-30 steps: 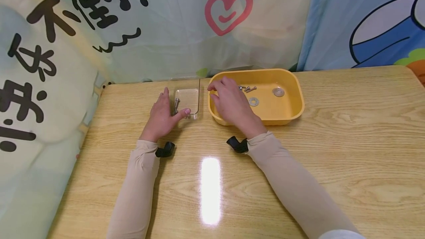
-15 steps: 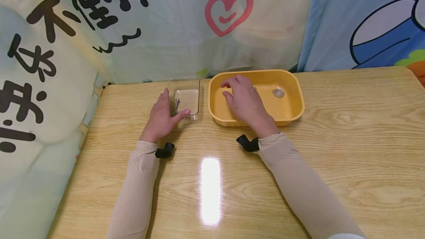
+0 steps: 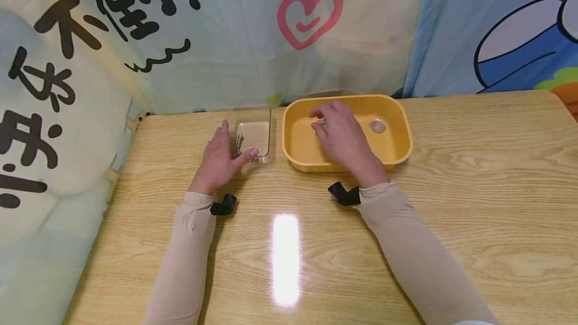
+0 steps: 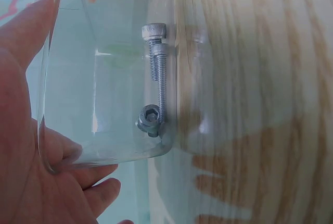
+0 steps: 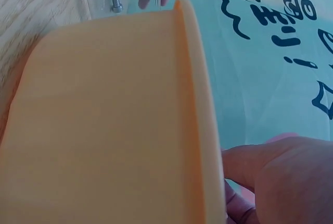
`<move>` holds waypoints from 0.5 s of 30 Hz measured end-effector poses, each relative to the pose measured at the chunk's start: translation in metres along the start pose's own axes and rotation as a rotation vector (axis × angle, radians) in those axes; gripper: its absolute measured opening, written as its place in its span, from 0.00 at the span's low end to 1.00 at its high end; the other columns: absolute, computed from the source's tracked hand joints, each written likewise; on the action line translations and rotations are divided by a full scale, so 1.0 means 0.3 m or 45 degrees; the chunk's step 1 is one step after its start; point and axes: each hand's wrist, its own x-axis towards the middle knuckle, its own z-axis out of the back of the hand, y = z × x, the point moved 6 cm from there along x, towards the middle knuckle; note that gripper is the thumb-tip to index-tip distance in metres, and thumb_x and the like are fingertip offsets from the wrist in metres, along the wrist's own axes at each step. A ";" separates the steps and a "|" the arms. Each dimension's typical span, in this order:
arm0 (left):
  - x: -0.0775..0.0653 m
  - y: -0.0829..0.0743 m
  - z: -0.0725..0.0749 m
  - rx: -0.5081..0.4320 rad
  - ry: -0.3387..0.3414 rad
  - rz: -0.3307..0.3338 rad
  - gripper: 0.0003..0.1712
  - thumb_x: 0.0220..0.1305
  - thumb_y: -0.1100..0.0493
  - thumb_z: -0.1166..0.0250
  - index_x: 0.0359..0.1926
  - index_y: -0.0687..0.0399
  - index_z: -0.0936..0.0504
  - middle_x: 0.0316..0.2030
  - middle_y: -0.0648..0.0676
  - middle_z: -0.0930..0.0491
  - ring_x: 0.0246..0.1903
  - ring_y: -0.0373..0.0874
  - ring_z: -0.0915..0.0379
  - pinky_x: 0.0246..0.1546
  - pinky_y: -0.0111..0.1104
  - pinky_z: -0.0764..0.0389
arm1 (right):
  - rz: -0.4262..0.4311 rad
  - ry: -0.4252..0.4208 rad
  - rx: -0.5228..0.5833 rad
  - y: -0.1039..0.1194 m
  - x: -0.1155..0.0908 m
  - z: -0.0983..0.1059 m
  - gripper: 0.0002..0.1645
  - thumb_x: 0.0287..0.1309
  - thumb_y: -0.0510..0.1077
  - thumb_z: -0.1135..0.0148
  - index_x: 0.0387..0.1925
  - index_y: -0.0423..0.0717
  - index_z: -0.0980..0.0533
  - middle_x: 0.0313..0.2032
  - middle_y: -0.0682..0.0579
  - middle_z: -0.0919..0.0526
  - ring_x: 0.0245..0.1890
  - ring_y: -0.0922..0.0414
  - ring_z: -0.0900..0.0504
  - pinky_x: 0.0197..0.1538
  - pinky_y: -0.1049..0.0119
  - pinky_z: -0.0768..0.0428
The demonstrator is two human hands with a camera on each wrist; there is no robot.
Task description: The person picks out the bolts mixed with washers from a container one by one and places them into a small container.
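My left hand (image 3: pixel 219 158) rests against the near left corner of a clear plastic box (image 3: pixel 258 135), thumb along its front wall and fingers straight along its left side. In the left wrist view several socket-head bolts (image 4: pixel 162 78) lie along the box's bottom. My right hand (image 3: pixel 345 137) is inside the yellow bin (image 3: pixel 298 152), thumb and index finger pinching a small metal bolt (image 3: pixel 321 122); its full shape is partly hidden by the fingers. A round metal washer (image 3: pixel 377 126) lies on the bin floor to the right of the hand.
The wooden table (image 3: pixel 474 179) spreads to the right and front. A printed cloth (image 3: pixel 217 74) hangs right behind the box and bin. In the right wrist view, the bin's rim (image 5: pixel 200 104) stands between the camera and the fingers.
My right hand has moved right from the bin's left end to over the loose bolts, and a bolt now shows between its fingertips. The left hand and the box have stayed put.
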 end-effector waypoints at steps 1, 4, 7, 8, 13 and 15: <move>0.000 -0.001 0.000 -0.001 0.001 0.000 0.61 0.70 0.34 0.42 0.78 0.67 0.66 0.78 0.67 0.61 0.78 0.59 0.67 0.75 0.52 0.57 | -0.004 0.003 0.005 -0.003 -0.001 0.001 0.14 0.71 0.40 0.42 0.54 0.39 0.22 0.51 0.42 0.24 0.55 0.44 0.29 0.60 0.50 0.29; -0.001 -0.002 0.000 0.001 0.002 -0.001 0.61 0.70 0.34 0.42 0.78 0.68 0.66 0.78 0.67 0.61 0.78 0.59 0.67 0.75 0.52 0.57 | -0.007 0.006 0.014 -0.012 -0.004 0.002 0.14 0.71 0.40 0.42 0.54 0.38 0.22 0.51 0.42 0.24 0.55 0.44 0.29 0.60 0.50 0.29; -0.003 -0.003 -0.001 -0.002 0.005 -0.001 0.61 0.70 0.34 0.42 0.78 0.68 0.66 0.78 0.67 0.62 0.78 0.59 0.67 0.75 0.52 0.57 | 0.000 -0.007 0.023 -0.020 -0.006 0.007 0.14 0.72 0.40 0.43 0.54 0.38 0.22 0.50 0.41 0.24 0.54 0.44 0.28 0.59 0.50 0.29; -0.004 -0.003 -0.001 -0.003 0.003 -0.001 0.61 0.70 0.34 0.41 0.78 0.68 0.66 0.78 0.67 0.61 0.78 0.59 0.66 0.75 0.52 0.57 | 0.004 -0.013 0.026 -0.023 -0.006 0.009 0.14 0.72 0.40 0.42 0.53 0.38 0.22 0.50 0.41 0.24 0.54 0.44 0.28 0.59 0.49 0.28; -0.005 -0.005 0.001 -0.012 -0.005 -0.004 0.60 0.70 0.35 0.41 0.78 0.68 0.65 0.78 0.68 0.60 0.77 0.60 0.66 0.75 0.52 0.57 | -0.003 -0.037 0.061 -0.044 -0.004 0.018 0.14 0.70 0.42 0.40 0.52 0.37 0.22 0.49 0.40 0.22 0.53 0.43 0.27 0.58 0.49 0.29; -0.005 -0.008 0.002 -0.012 -0.007 -0.010 0.60 0.70 0.35 0.41 0.78 0.69 0.65 0.78 0.68 0.60 0.77 0.60 0.65 0.75 0.52 0.57 | -0.010 -0.039 0.070 -0.056 -0.002 0.019 0.15 0.70 0.42 0.39 0.52 0.37 0.21 0.49 0.40 0.22 0.53 0.44 0.27 0.59 0.49 0.29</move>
